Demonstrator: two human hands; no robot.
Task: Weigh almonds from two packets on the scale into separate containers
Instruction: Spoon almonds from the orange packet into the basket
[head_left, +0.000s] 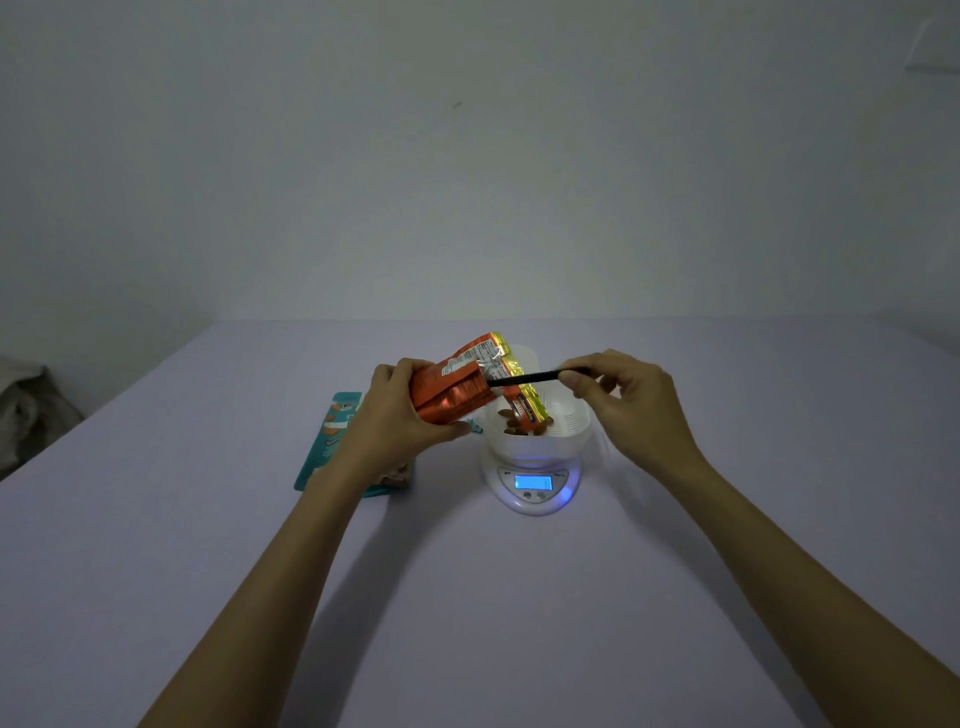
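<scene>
Left hand (400, 408) holds packet (454, 397) over bowl (569, 434) (right hand (623, 397) pinches stick (540, 378)).

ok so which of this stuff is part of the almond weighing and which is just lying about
In the job: orange foil packet in the left hand, thin black stick in the right hand, white plastic bowl of brown almonds, round white scale, flat teal packet.
Lying about: crumpled grey cloth beside the table's left edge.
</scene>
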